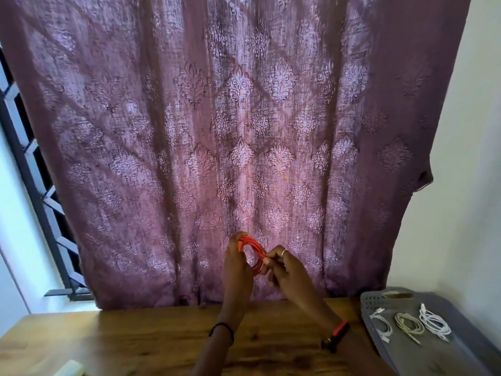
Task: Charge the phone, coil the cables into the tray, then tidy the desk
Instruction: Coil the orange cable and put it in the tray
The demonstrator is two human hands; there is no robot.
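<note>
Curtain: a big mauve patterned curtain point(217, 131) fills the back of the view and hangs down to the desk's far edge.
Wall: pale wall point(466, 185) to the right of the curtain, above the desk's far right corner.
Window: a dark metal grille point(35, 172) shows past the curtain's left side, bright light behind it.
Desk: the wooden desk point(135, 337) runs across the bottom, both forearms reaching over its middle.
Tray: a grey perforated tray point(466, 351) sits at the right edge of the desk, up by the far right corner.
In the tray: three coils lying side by side and apart, a white cable point(381, 325) on the left, a beige cable point(409, 325) in the middle, a second white cable point(435, 322) on the right.
Left hand: the left hand point(237, 263) is raised, fingers curled round the top of the red loops.
Right hand: the right hand point(287, 267) pinches the same loops from the right side, with a ring point(284, 251) on one finger.
Red cable: and there's the red cable point(256, 249), wound into a small coil and held up between both hands above the far edge of the desk, clear of the wood and well left of the tray.
Wrists: a thin black band point(223, 328) on the left, a red-and-black strap point(339, 333) on the right.
Near left corner: a small pale object point(69, 369), cut off by the frame, so I can't tell what it is.
</note>
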